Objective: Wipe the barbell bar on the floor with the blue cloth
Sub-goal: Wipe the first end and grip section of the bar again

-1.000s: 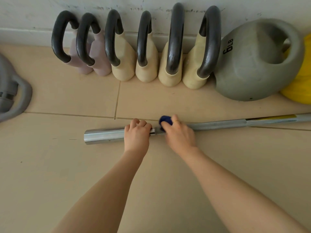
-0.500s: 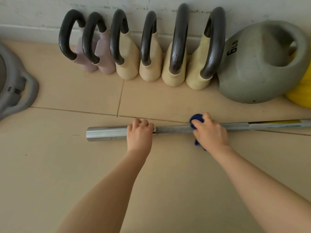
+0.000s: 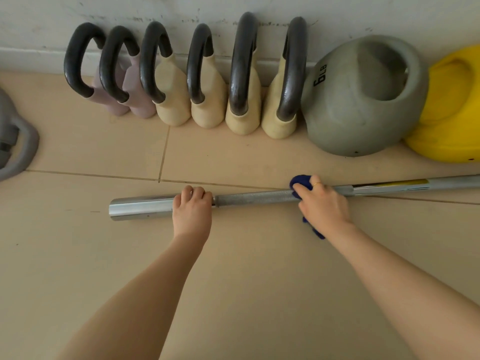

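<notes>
Two hands work the long grey steel barbell bar [image 3: 254,198] lying on the tiled floor near its wall edge: the left hand [image 3: 192,210] clamps the shiny sleeve, unmoved. The right hand [image 3: 320,203], closed around the bunched blue cloth [image 3: 301,182], has slid rightward along the knurled shaft, so the wipe is probably advancing toward the yellow-labelled stretch.

Two bare hands working on a barbell bar lying across the tiled floor.

The left hand [image 3: 192,213] is gripping the barbell bar [image 3: 255,198] near its shiny end at centre frame, while the right hand [image 3: 322,206] is pressing the blue cloth [image 3: 301,181] around the knurled shaft further right. Kettlebells [image 3: 207,100] are lining the wall across the top.
</notes>
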`<state>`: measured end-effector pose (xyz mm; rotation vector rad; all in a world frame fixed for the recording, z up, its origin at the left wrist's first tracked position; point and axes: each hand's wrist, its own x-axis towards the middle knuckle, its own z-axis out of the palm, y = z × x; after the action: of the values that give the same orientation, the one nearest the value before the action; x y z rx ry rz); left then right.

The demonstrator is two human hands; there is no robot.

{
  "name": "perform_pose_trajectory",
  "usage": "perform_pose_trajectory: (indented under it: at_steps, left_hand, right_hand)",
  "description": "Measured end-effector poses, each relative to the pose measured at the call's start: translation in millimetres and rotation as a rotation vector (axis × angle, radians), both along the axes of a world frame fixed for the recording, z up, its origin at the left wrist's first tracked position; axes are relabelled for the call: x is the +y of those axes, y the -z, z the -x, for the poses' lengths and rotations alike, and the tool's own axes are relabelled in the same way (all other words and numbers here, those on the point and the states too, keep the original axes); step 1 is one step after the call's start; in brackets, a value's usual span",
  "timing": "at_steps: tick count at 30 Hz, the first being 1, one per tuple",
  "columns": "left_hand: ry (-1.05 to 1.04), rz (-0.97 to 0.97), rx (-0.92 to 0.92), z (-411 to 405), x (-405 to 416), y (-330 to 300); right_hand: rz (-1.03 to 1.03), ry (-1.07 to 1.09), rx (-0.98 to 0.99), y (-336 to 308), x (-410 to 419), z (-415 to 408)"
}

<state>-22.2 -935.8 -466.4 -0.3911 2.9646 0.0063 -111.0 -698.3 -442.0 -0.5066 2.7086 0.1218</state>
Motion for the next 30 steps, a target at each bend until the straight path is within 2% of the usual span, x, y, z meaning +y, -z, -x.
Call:
perform_pose_trajectory:
  at_steps: [6, 8, 11, 13, 16, 20, 22, 25, 28, 30]
  left_hand:
    - [-0.085, -0.028, -0.121, 4, 13, -10]
    - [-0.145, -0.017, -0.14, 8, 25, -15]
    - [-0.104, -0.019, -0.103, 17, 45, -23]
    - [-0.087, -0.013, -0.115, 18, 48, -24]
    - [-0.065, 0.044, -0.04, 13, 43, -22]
    - [-0.003, 0.032, -0.049, 9, 36, -18]
    - [0.015, -0.024, -0.095, 9, 34, -18]
    - [0.049, -0.014, -0.058, 9, 28, -19]
    - [0.053, -0.064, -0.003, 7, 23, -14]
    - [0.025, -0.109, -0.033, 8, 20, -14]
  right_hand:
    - [-0.127, 0.179, 0.122, 0, 67, 15]
    - [-0.068, 0.219, 0.102, 2, 50, 12]
    - [0.084, 0.241, 0.005, 4, 8, -4]
    - [0.146, 0.157, -0.051, 2, -22, -18]
    - [0.182, -0.005, -0.113, -1, -60, -39]
    - [0.206, -0.064, -0.139, 2, -69, -35]
    - [0.16, -0.017, -0.05, 2, -53, -23]
    - [0.041, 0.088, 0.042, 1, -35, -16]
    - [0.077, 0.18, 0.003, 4, -55, -26]
    - [0.141, 0.201, -0.023, 1, -80, -33]
